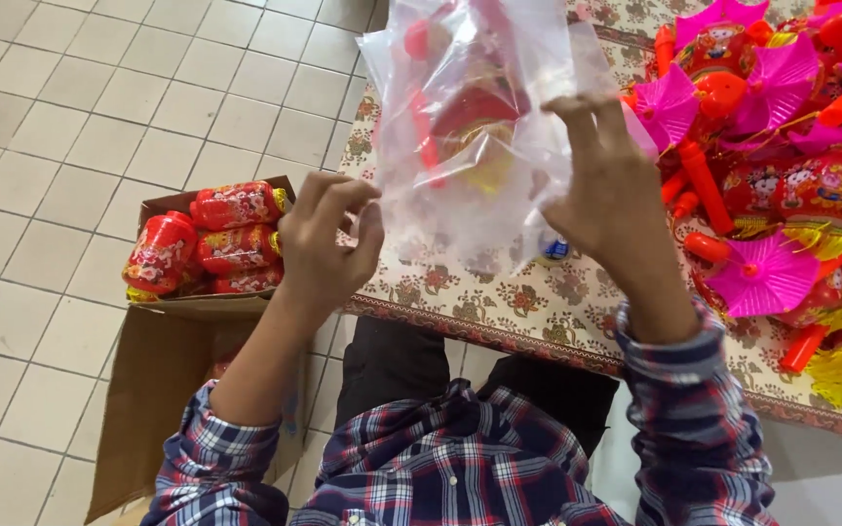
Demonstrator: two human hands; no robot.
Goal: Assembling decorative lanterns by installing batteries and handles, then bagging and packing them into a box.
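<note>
pale floor tiles (pixel 70 88) and a floral tablecloth (pixel 538 302) are lying below a clear plastic bag (pixel 479 136) with a red lantern inside. left hand (pixel 328 244) and right hand (pixel 611 195) are pinching its opposite edges. packed lanterns are filling a cardboard box (pixel 211 304); loose lanterns (pixel 782 146) are crowding the table.

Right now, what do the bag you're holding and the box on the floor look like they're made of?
The bag looks like thin clear plastic film: glossy, crinkled, and the red lantern shows through it. Both hands, left hand and right hand, pinch its edges. The box looks like plain brown cardboard, matte, with folded flaps; it holds wrapped red lanterns.
</note>
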